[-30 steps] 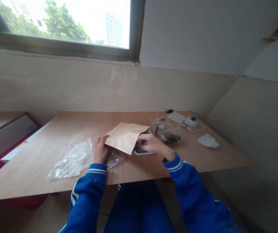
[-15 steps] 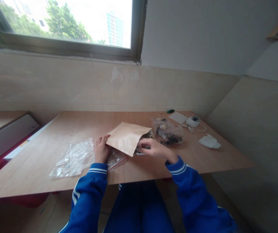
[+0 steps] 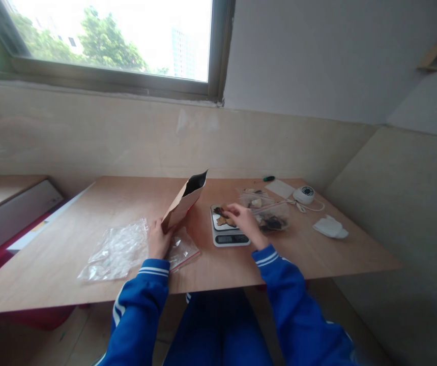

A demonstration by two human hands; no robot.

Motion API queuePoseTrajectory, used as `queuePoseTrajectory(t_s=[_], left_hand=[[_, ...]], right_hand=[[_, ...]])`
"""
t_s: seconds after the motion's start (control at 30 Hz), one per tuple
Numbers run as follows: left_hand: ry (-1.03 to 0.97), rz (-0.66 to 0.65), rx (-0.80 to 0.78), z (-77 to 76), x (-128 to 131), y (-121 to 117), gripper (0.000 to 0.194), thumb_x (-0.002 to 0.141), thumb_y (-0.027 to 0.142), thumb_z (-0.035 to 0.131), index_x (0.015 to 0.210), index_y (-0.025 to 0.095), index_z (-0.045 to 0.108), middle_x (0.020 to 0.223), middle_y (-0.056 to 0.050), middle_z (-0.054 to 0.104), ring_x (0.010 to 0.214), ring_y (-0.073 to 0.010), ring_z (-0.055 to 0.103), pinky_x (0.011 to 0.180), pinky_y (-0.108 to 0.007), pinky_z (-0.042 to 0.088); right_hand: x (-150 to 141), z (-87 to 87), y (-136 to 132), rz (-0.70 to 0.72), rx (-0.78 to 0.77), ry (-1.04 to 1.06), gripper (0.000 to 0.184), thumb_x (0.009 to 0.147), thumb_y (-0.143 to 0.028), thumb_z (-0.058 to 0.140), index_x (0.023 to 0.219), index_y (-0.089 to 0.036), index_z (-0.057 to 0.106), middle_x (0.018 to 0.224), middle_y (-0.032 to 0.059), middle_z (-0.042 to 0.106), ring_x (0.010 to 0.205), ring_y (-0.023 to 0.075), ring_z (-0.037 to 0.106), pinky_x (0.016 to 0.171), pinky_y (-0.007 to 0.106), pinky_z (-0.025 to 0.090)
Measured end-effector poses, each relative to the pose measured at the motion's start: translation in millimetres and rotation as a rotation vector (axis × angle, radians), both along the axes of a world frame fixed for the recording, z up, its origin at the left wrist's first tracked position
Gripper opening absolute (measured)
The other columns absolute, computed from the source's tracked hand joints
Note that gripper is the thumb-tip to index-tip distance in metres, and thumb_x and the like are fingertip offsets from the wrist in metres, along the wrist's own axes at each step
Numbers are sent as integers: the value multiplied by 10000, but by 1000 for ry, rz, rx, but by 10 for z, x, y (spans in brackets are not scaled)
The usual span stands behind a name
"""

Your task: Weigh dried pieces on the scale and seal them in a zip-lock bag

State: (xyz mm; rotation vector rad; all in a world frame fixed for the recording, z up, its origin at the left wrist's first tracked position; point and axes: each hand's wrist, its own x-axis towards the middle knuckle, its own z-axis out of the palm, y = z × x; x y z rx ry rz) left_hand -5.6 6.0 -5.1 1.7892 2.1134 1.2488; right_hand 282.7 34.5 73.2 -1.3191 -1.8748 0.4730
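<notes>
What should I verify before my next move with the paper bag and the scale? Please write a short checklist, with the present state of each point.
1. Paper bag held: ok, the left hand grips its lower end.
2. Bag's mouth open: ok, it gapes upward.
3. Scale standing on the table: ok.
4. Right hand clear of the scale: not ok, its fingers are over the plate, at the brown pieces.
5. Display reading: cannot tell, too small.
6. All pieces within the plate: cannot tell, the right hand hides part.
</notes>
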Motion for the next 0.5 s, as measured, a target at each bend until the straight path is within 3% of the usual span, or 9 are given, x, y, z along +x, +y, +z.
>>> queuePoseTrajectory(t_s=[0.13,0.23,0.33,0.5], left_hand=[[6,-1,-4,-15,-11,7,463,780,413,528,1171,163,522,1036,-116,562,1036,-304,543,908,-428,444],[6,-1,-1,-25,-17,13,443,778,401,530,1161,177,525,1022,-107,565,1040,-305,543,911,-439,442],[10,-5,3,-34,-21,16,434,780,407,530,1147,176,530,1018,-111,566,1033,-307,546,901,-444,446],[2,-2,26,-42,-21,18,441,775,411,537,1149,176,527,1013,-108,565,1019,-298,555,891,-441,453]], right_hand=[[-206,19,89,36,181,-545,130,869,-249,570,893,-193,684,905,70,688,914,213,576,787,308,412],[-313,67,110,46,212,-835,167,889,-211,525,902,-164,685,936,114,666,945,235,538,792,334,371],[-344,105,76,38,226,-943,226,913,-212,472,897,-148,689,972,145,645,963,247,517,796,349,341],[-279,120,-41,49,244,-941,307,944,-281,413,945,-163,697,1001,141,629,965,243,504,798,356,321]])
